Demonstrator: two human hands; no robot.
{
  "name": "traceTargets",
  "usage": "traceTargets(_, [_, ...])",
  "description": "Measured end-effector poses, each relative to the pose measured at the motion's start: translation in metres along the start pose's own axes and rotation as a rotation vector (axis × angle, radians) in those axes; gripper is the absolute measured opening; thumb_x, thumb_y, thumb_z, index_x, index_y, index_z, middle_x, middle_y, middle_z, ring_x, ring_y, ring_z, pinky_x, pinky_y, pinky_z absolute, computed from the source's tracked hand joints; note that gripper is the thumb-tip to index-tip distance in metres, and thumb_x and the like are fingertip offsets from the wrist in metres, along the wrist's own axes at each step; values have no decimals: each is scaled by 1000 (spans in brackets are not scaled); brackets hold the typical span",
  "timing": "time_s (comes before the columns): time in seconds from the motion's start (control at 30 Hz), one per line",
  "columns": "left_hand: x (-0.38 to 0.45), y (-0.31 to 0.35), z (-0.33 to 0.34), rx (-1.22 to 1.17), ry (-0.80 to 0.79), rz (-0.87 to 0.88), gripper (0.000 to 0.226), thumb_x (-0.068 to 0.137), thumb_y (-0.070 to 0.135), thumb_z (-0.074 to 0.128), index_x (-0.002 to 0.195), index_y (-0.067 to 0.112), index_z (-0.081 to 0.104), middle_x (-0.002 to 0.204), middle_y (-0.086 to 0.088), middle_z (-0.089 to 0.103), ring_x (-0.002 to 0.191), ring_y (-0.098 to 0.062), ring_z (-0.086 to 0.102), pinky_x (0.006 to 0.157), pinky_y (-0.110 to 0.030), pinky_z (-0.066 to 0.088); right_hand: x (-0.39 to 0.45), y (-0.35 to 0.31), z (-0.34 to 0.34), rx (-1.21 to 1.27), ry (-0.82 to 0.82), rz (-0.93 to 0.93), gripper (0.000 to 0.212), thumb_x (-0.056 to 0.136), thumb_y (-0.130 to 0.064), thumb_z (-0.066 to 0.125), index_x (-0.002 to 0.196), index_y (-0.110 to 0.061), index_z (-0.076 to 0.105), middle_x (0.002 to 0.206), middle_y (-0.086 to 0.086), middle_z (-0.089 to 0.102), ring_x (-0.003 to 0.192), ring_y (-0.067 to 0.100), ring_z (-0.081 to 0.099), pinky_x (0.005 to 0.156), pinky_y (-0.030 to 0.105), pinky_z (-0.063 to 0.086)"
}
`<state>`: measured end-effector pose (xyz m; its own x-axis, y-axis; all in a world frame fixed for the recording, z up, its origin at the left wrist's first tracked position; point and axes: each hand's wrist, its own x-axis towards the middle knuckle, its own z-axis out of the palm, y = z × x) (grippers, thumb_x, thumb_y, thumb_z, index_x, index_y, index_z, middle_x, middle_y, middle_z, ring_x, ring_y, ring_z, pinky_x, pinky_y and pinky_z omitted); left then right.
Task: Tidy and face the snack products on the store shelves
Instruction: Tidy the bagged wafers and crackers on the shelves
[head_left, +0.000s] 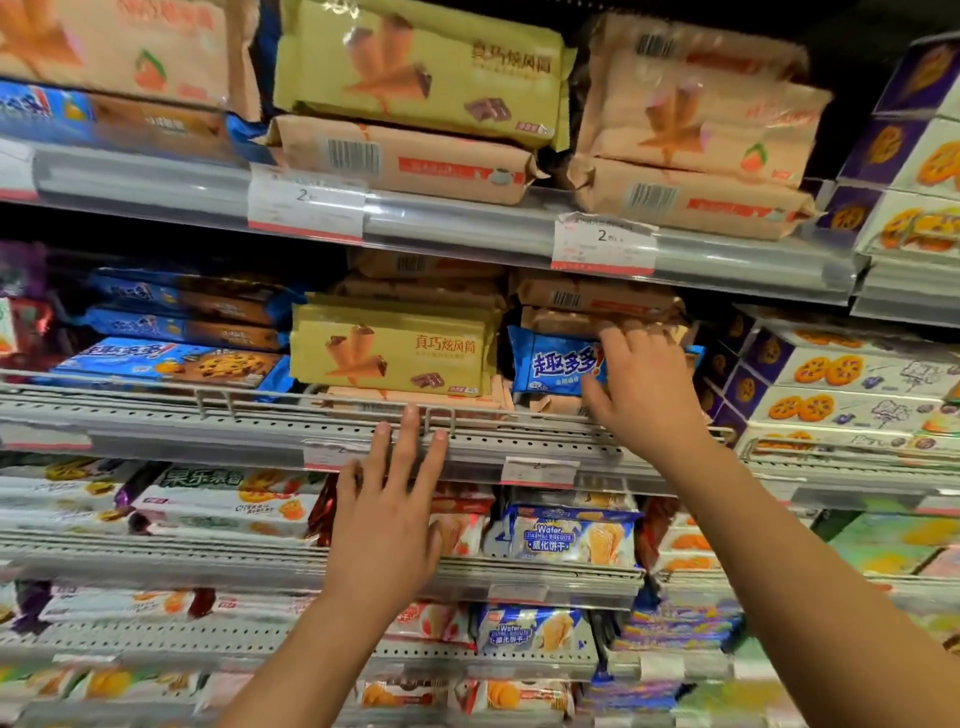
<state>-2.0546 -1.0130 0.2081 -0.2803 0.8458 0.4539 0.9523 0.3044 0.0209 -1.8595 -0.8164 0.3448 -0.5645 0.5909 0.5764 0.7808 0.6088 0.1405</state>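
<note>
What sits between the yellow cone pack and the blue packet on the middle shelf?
Head view: only a dark gap between the yellow cone pack and the blue packet gripped by the right hand.

Two hands (387, 525), two gold packs (389, 348)

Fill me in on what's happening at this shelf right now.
A person is tidying snack shelves. Their right hand grips a small blue cookie pack on the middle shelf, in front of peach-coloured packs and beside a yellow cone-snack pack. Their left hand is open with fingers spread, reaching up toward the wire rail at that shelf's front, holding nothing.
</note>
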Motion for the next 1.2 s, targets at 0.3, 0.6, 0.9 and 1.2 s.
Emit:
traceTargets(0.3, [-3, -16, 1, -53, 31, 61, 95, 83, 48, 70, 162, 24, 23, 172, -11, 5, 153, -38, 24, 111, -63, 39, 0, -7, 1, -43, -16, 19, 42, 82, -38, 79, 106, -17, 52, 92, 6, 66, 89, 33, 61, 90, 52, 47])
traceTargets(0.6, [13, -31, -18, -49, 45, 101, 67, 76, 45, 74, 139, 27, 56, 154, -12, 43, 120, -37, 55, 94, -59, 47, -35, 2, -13, 43, 166, -115, 40, 77, -16, 81, 105, -15, 53, 95, 7, 64, 92, 34, 58, 104, 57, 43])
traceTargets(0.9, [20, -29, -22, -54, -5, 82, 57, 72, 45, 77, 126, 32, 66, 140, -10, 57, 105, -32, 63, 83, -54, 52, -55, 3, -61, 276, 362, -252, 26, 98, -24, 55, 115, -5, 59, 109, 12, 64, 99, 32, 57, 101, 40, 43])
traceTargets(1.2, [48, -81, -125, -94, 163, 263, 26, 90, 44, 54, 108, 41, 72, 117, 20, 70, 98, -6, 67, 85, -37, 52, -4, -22, -108, 499, 473, -391, 34, 99, -32, 51, 127, -14, 55, 113, 5, 65, 98, 20, 59, 84, 23, 42])
